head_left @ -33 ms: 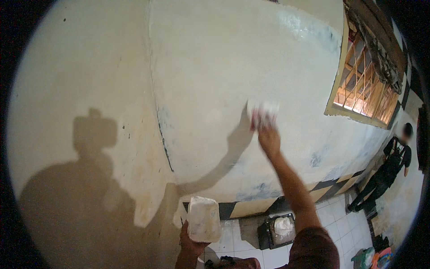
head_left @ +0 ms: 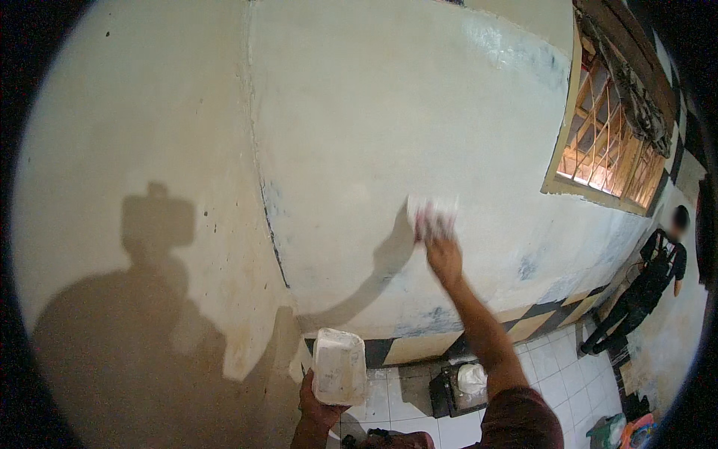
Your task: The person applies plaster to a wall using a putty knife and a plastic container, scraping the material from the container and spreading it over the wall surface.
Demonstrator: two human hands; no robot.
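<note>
- Our right hand (head_left: 444,258) is raised against the wall (head_left: 389,120), fingers closed on a flat white tool (head_left: 431,213) pressed to the plaster; the tool is blurred, pale with a pinkish smear near the fingers.
- Our left hand (head_left: 320,408) is low near the bottom edge, gripping a white tub (head_left: 338,365) from beneath; the tub is rectangular with rounded corners, smeared and dull white, held upright just in front of the wall's base.
- The wall is cream-coloured, patchy, with bluish-grey stains lower down and a dark crack running down near the corner.
- Our shadow (head_left: 142,299) falls on the left part of the wall.
- On the white tiled floor (head_left: 553,359) below the right arm sits a dark bucket (head_left: 458,388) with white paste inside.
- A barred window (head_left: 609,150) is up at the right.
- Another person (head_left: 647,288) in dark clothes stands well apart at the right.
</note>
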